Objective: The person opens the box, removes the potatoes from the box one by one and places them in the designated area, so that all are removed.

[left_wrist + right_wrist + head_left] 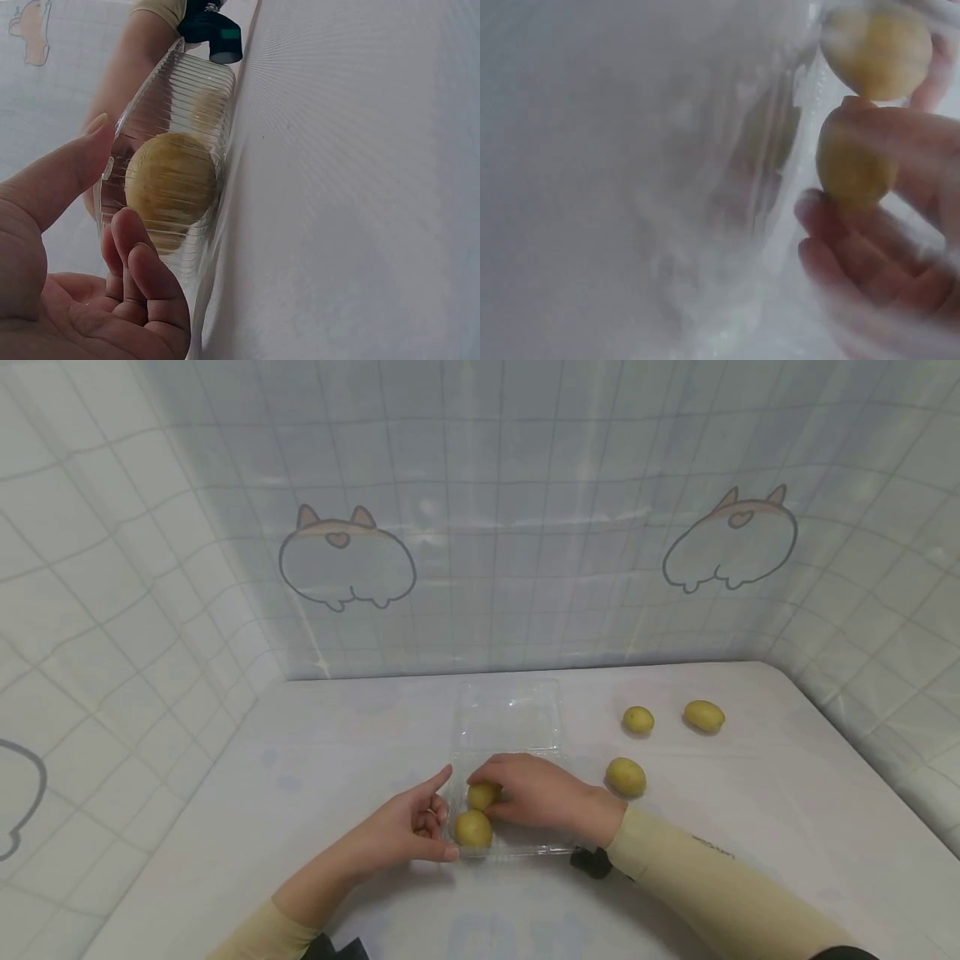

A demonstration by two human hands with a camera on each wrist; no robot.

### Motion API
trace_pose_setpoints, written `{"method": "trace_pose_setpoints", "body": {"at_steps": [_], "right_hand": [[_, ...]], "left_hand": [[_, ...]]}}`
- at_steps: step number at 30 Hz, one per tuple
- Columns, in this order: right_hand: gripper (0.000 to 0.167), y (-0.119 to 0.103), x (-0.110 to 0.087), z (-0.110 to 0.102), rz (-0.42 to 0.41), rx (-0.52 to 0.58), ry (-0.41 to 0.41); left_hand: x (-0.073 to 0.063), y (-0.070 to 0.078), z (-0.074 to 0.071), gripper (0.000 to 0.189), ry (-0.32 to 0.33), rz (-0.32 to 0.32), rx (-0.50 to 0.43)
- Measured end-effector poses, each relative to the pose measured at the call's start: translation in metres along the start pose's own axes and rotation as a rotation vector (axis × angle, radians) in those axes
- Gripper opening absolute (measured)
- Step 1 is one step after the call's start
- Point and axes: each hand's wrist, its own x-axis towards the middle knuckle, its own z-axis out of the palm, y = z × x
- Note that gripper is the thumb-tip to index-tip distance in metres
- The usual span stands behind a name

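Observation:
A clear plastic clamshell box lies on the table with its lid folded back away from me. My right hand reaches into the box and pinches a small yellow potato between thumb and fingers. Another potato sits nearer me in the box's front left corner, close against the held one. Beside the left wall is my left hand, thumb by the front corner and fingers loosely bent. The left wrist view shows those fingertips against the ribbed wall, with a potato behind the plastic.
Right of the box are three loose potatoes: one near my right wrist, a smaller one behind it and an oval one farther right. The white-covered table ends at grid-patterned curtains behind and at both sides.

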Motion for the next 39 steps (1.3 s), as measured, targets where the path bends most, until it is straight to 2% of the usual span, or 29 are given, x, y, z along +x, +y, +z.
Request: {"method": "trace_pose_setpoints", "body": {"at_steps": [22, 30, 39], "right_hand": [[0.039, 0.007, -0.021, -0.024, -0.022, 0.081, 0.120], [0.040, 0.009, -0.027, -0.029, 0.014, 0.063, 0.144], [0.044, 0.016, -0.039, -0.040, 0.016, 0.102, 0.209]], "left_hand": [[0.001, 0.001, 0.000, 0.111, 0.004, -0.013, -0.002], [0.000, 0.000, 0.000, 0.110, 0.012, -0.022, -0.008], [0.001, 0.001, 0.000, 0.110, 0.013, -0.030, -0.012]]}}
